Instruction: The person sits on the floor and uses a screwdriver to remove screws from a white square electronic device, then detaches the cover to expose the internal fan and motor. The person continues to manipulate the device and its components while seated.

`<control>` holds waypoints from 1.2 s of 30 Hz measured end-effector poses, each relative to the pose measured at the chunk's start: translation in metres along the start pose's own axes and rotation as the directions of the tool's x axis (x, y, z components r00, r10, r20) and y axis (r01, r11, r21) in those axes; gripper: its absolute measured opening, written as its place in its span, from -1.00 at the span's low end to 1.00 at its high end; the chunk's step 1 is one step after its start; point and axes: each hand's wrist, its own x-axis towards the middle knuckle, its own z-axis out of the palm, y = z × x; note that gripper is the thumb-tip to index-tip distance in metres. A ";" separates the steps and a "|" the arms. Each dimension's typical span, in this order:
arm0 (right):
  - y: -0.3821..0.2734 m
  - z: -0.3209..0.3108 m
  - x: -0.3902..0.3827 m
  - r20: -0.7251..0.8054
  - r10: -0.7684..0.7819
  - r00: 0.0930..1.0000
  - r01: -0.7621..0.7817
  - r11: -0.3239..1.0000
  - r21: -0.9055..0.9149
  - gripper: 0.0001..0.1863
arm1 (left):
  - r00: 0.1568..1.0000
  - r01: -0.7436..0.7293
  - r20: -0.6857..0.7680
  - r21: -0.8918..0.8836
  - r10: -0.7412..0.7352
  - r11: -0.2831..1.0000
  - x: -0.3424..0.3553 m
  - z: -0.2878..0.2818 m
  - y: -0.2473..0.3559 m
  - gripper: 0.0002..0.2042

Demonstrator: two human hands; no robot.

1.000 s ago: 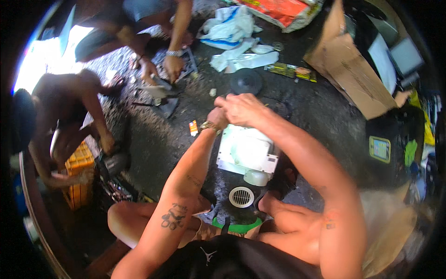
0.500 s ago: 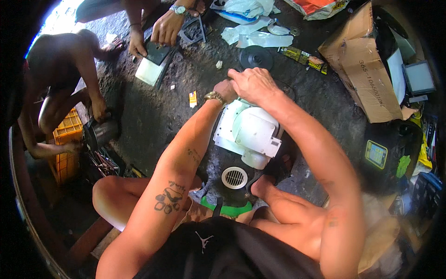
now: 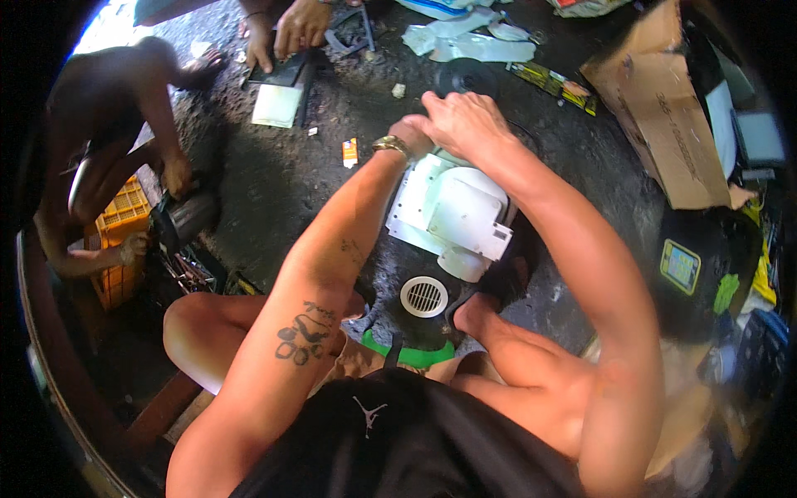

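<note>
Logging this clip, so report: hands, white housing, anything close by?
Left hand and right hand together at far end of white housing; what they grip is hidden. Round grille on housing's near side. Black disc beyond hands.

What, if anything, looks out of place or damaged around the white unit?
Perhaps the grille: it seems to lie loose on the ground, apart from the white unit, not fitted to anything. Farther off, plastic wrap lies crumpled, like litter. No spill or damage is clear to see.
</note>
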 end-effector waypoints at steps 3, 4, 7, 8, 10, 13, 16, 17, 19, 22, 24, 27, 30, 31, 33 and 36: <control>0.001 0.017 0.006 -0.084 -0.175 0.981 0.184 0.976 0.114 -0.55 | 0.994 -0.097 -0.051 0.013 0.097 0.995 0.024 0.039 -0.051 -0.60; 0.006 0.017 -0.002 -0.148 -0.194 0.970 0.205 0.976 0.067 -0.57 | 0.986 -0.154 -0.065 0.018 0.155 0.988 0.025 0.036 -0.044 -0.60; 0.011 0.002 -0.011 0.013 0.034 0.999 -0.035 0.997 0.062 -0.61 | 0.998 -0.053 0.039 -0.015 0.053 0.998 0.011 0.005 0.006 -0.63; 0.012 0.004 -0.006 0.023 0.035 0.999 -0.036 0.999 0.025 -0.61 | 0.999 -0.039 0.002 0.020 0.039 0.999 0.012 0.003 0.008 -0.62; 0.005 0.002 0.002 0.045 -0.129 0.991 0.128 0.992 0.021 -0.58 | 0.990 -0.131 -0.040 0.136 0.137 0.982 0.019 0.021 -0.035 -0.61; 0.013 0.006 -0.002 0.052 -0.140 0.989 0.138 0.990 0.037 -0.61 | 0.921 -0.386 -0.026 0.097 0.390 0.917 0.028 0.023 -0.039 -0.61; 0.014 0.002 -0.004 0.094 -0.133 0.987 0.125 0.988 0.086 -0.66 | 0.930 -0.365 0.013 0.140 0.367 0.920 0.014 0.021 -0.031 -0.59; 0.026 0.014 -0.004 -0.004 -0.125 0.992 0.125 0.992 0.030 -0.65 | 0.920 -0.388 0.012 0.159 0.392 0.908 0.019 0.012 -0.010 -0.58; 0.038 0.021 -0.009 -0.112 -0.241 0.964 0.248 0.967 0.056 -0.66 | 0.921 -0.385 0.022 0.192 0.388 0.903 0.012 0.007 0.001 -0.56; 0.027 0.026 0.006 -0.078 -0.058 0.995 0.065 0.994 0.089 -0.66 | 0.976 -0.210 0.097 0.201 0.194 0.957 0.023 0.016 -0.022 -0.51; 0.021 0.015 0.004 -0.046 -0.098 0.994 0.102 0.990 0.101 -0.60 | 0.975 -0.218 0.041 0.325 0.216 0.920 0.019 0.018 -0.020 -0.53; 0.035 0.032 -0.002 -0.176 -0.162 0.971 0.181 0.979 0.095 -0.57 | 0.970 -0.242 0.044 0.301 0.240 0.922 0.020 0.016 0.000 -0.56; 0.035 0.058 0.022 -0.210 0.176 0.962 -0.119 0.959 0.256 -0.62 | 0.939 -0.344 0.109 0.311 0.326 0.886 0.038 0.021 -0.030 -0.58; 0.022 0.041 0.017 -0.147 0.055 0.988 -0.026 0.981 0.194 -0.61 | 0.931 -0.359 0.082 0.388 0.356 0.849 0.035 0.028 -0.065 -0.59; 0.025 0.006 -0.007 -0.004 -0.108 0.994 0.108 0.992 0.071 -0.60 | 0.885 -0.389 0.028 0.592 0.464 0.706 0.051 0.048 -0.078 -0.59; 0.039 0.025 -0.003 -0.118 -0.157 0.980 0.172 0.978 0.120 -0.53 | 0.942 -0.322 0.108 0.563 0.318 0.761 0.064 0.050 -0.076 -0.58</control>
